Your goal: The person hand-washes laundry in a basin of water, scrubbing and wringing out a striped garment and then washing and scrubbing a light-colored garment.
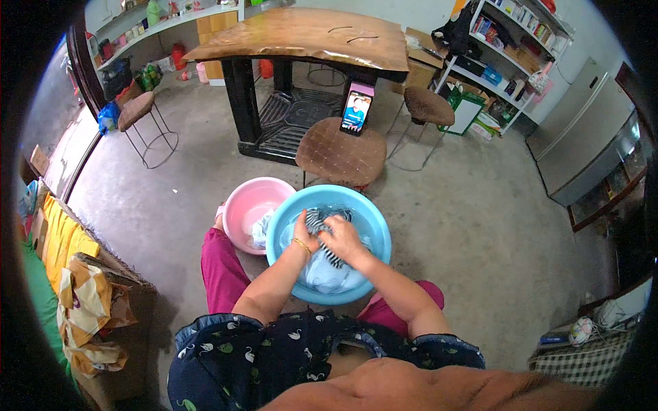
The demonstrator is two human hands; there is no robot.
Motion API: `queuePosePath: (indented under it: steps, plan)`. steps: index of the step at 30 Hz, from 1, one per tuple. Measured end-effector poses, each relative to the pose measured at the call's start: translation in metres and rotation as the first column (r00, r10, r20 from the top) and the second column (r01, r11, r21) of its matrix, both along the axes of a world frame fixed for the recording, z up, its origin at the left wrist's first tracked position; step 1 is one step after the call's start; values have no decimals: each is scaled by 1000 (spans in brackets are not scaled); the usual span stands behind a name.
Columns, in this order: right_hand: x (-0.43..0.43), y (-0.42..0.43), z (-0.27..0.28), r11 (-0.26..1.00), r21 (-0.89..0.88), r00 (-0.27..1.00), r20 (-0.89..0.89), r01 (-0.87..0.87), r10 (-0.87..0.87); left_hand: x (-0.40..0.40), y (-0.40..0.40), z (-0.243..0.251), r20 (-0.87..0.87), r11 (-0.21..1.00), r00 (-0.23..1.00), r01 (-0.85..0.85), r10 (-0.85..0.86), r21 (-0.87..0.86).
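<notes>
Over a blue plastic basin [381, 246] on the floor between my knees, both hands grip a black-and-white striped cloth [330, 256]. My left hand [305, 232], with a gold bangle at the wrist, is closed around its upper left part. On the right side, my right hand [343, 239] bunches the same cloth, and a striped end hangs below the fingers. Pale blue wet fabric [329, 275] lies in the water under my hands. More dark cloth [340, 212] shows behind them in the basin. To the left, touching or nearly touching it, stands a pink basin [237, 205] with white cloth [261, 229] inside.
Just beyond the basins is a brown cushioned stool [339, 159] with a lit phone [357, 111] propped on it. Behind it stands a heavy wooden table [303, 36]. A cloth-covered seat [85, 308] is at my left. At the right are a fridge [576, 128] and shelves [506, 51].
</notes>
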State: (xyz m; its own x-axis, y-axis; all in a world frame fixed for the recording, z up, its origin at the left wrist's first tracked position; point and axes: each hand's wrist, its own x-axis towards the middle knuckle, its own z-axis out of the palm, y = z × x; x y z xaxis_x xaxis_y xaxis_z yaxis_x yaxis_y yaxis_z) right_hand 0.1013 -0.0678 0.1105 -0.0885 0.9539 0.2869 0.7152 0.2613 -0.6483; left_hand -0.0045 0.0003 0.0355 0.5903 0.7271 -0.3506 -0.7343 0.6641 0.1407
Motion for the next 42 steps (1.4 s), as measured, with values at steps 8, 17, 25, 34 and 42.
queuePosePath:
  steps: [8, 17, 25, 34, 42]
  plan:
    - [-26, -26, 15, 993, 19, 981, 160, -114, 110, 2, -3, -23, -73, 991, 989, 129, -126, 35]
    - [16, 9, -12, 950, -162, 956, 169, 266, -239, 40, -4, -36, -550, 997, 835, -33, -11, -70]
    - [60, 23, -50, 893, -293, 880, -234, 342, -413, 35, -5, 11, -453, 998, 891, -39, 16, -41]
    - [77, 13, -14, 908, -160, 922, 90, 386, -376, 5, 13, 48, -341, 958, 899, -227, 276, 177]
    - [20, 17, 2, 987, 151, 983, -161, -60, 84, 25, -5, 70, -103, 955, 990, -63, 97, 289]
